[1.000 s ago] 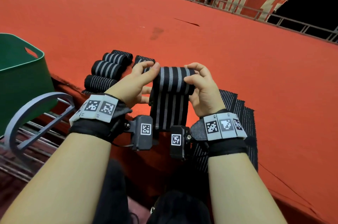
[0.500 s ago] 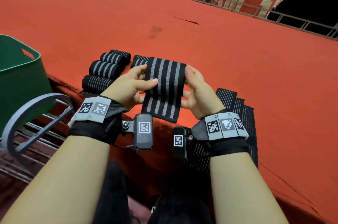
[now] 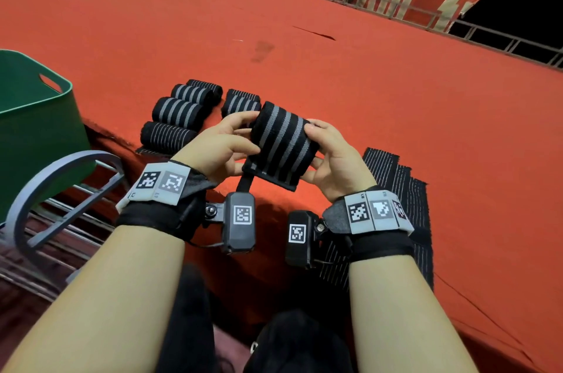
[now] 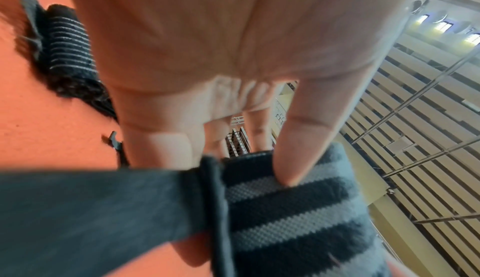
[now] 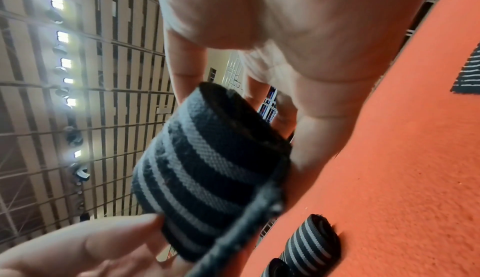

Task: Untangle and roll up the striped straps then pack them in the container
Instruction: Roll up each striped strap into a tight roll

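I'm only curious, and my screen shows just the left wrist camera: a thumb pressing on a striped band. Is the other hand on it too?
Observer: Yes. In the head view, the right hand holds the other end of the rolled strap, above the red surface.
Operator: Where could it be packed?
Observer: A green container stands to the left of the left hand, past the surface's edge.
Operator: Are any not rolled?
Observer: Yes, flat straps lie unrolled to the right of the right hand.
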`<state>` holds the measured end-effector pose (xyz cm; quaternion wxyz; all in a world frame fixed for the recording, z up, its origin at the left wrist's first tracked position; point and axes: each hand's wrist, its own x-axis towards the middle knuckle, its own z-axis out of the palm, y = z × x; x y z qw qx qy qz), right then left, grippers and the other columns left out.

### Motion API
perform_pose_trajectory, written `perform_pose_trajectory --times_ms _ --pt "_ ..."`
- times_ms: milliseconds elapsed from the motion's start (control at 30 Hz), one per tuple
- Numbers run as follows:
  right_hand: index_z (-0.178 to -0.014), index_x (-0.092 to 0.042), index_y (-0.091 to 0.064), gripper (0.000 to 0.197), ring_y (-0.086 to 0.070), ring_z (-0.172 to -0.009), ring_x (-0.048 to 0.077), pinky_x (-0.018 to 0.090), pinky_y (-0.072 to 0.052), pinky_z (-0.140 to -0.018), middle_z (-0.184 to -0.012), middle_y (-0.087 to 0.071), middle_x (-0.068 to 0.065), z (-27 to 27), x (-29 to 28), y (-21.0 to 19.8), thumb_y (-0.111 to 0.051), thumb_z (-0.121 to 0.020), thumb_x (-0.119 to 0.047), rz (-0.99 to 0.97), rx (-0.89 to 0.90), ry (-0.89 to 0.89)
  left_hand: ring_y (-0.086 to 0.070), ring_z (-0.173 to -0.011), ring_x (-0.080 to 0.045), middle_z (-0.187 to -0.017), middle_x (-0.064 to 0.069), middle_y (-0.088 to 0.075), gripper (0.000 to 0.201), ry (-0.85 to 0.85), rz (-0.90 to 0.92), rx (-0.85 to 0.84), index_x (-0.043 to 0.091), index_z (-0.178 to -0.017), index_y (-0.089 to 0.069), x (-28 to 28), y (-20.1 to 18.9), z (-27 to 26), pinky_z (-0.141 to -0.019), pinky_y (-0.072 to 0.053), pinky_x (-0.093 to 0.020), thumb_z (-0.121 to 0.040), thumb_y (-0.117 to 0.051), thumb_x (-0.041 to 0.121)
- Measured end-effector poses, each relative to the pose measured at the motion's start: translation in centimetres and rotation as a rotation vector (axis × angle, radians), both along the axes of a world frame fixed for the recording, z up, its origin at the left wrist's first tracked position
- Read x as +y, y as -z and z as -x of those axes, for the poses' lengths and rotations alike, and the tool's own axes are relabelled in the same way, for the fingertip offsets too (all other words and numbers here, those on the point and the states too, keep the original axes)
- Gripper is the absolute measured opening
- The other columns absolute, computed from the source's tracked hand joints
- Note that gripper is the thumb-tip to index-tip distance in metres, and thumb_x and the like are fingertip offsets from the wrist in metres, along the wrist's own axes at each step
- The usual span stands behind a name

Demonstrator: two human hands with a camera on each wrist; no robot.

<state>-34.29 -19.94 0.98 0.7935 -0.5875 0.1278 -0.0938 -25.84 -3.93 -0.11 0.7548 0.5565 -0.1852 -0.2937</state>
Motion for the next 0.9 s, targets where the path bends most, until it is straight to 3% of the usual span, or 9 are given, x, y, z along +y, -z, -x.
perform_pose_trajectory --times_ms 100,200,267,367,467,600,700,800,900 --pt "-0.094 -0.024 -0.058 0.014 -0.057 -0.088 0.014 0.034 -0.053 -0.069 -0.097 -0.058 -0.002 -0.3 -0.1 0.2 -0.062 -0.085 -0.014 0.038 -0.088 0.004 -0.065 -0.081 -0.024 -0.103 -0.008 -0.064 0.021 -0.074 -0.001 0.109 0.02 -0.109 -0.056 -0.1 0.3 -0.3 -0.06 -0.058 -0.039 -0.098 -0.039 0.014" --pt "-0.095 -0.023 -0.058 0.019 -0.06 -0.087 0.01 0.036 -0.055 -0.074 -0.098 -0.057 0.0 -0.6 0.0 0.7 -0.064 -0.082 -0.01 0.155 -0.167 -0.049 -0.068 -0.075 -0.022 -0.095 -0.006 -0.069 0.045 -0.058 -0.016 0.131 0.016 -0.111 -0.056 0.2 0.7 -0.9 -0.061 -0.058 -0.039 -0.094 -0.036 0.052" --pt "-0.093 -0.03 -0.061 0.026 -0.058 -0.093 0.012 0.039 -0.05 -0.085 -0.099 -0.057 0.0 -0.9 0.4 1.3 -0.071 -0.073 -0.017 0.292 -0.195 -0.071 -0.069 -0.079 -0.022 -0.096 -0.004 -0.07 0.055 -0.047 -0.032 0.136 0.018 -0.112 -0.057 0.3 0.8 -1.2 -0.064 -0.058 -0.039 -0.084 -0.04 0.063" --pt "-0.089 -0.041 -0.063 0.034 -0.052 -0.102 0.017 0.032 -0.048 -0.083 -0.116 -0.051 0.011 -1.6 1.6 1.9 -0.075 -0.059 -0.03 0.446 -0.173 -0.146 -0.065 -0.09 -0.023 -0.109 -0.009 -0.065 0.056 -0.07 -0.083 0.143 0.016 -0.116 -0.054 0.2 1.2 -0.9 -0.07 -0.058 -0.043 -0.08 -0.058 0.058" --pt "-0.094 -0.035 -0.059 0.04 -0.056 -0.091 0.014 0.023 -0.049 -0.071 -0.108 -0.052 0.007 -2.8 1.7 2.5 -0.074 -0.066 -0.011 0.424 -0.114 -0.244 -0.061 -0.101 -0.026 -0.129 -0.016 -0.055 0.059 -0.136 -0.107 0.148 0.013 -0.127 -0.05 0.5 1.8 -1.4 -0.074 -0.055 -0.044 -0.076 -0.072 0.033" --pt "-0.117 -0.035 -0.051 0.049 -0.054 -0.116 0.02 0.038 -0.049 -0.095 -0.13 -0.047 0.006 -4.3 1.5 3.2 -0.071 -0.078 -0.013 0.318 0.031 -0.282 -0.064 -0.092 -0.018 -0.122 -0.006 -0.057 0.049 -0.255 -0.103 0.156 0.017 -0.128 -0.047 1.1 2.1 -2.8 -0.064 -0.055 -0.03 -0.083 -0.067 0.017" --pt "-0.128 -0.027 -0.044 0.051 -0.051 -0.122 0.023 0.041 -0.05 -0.094 -0.137 -0.042 0.008 -5.6 1.1 3.6 -0.064 -0.086 -0.007 0.194 0.084 -0.274 -0.066 -0.091 -0.019 -0.118 -0.006 -0.057 0.058 -0.257 -0.122 0.129 0.019 -0.13 -0.043 1.1 2.3 -3.9 -0.063 -0.054 -0.03 -0.079 -0.071 0.016" --pt "-0.131 -0.025 -0.044 0.056 -0.052 -0.121 0.023 0.044 -0.049 -0.096 -0.137 -0.041 0.009 -7.4 0.6 4.0 -0.064 -0.084 -0.001 0.197 0.053 -0.25 -0.063 -0.1 -0.021 -0.117 -0.004 -0.054 0.073 -0.303 -0.143 0.121 0.021 -0.133 -0.035 0.5 2.7 -5.4 -0.081 -0.054 -0.038 -0.073 -0.077 0.018" --pt "-0.131 -0.025 -0.042 0.059 -0.051 -0.122 0.025 0.044 -0.049 -0.097 -0.137 -0.041 0.009 -9.7 0.0 4.7 -0.064 -0.083 0.002 0.253 0.073 -0.26 -0.063 -0.103 -0.025 -0.12 -0.007 -0.057 0.099 -0.331 -0.255 0.07 0.017 -0.129 -0.041 -0.3 3.1 -7.4 -0.092 -0.051 -0.046 -0.046 -0.088 0.042"
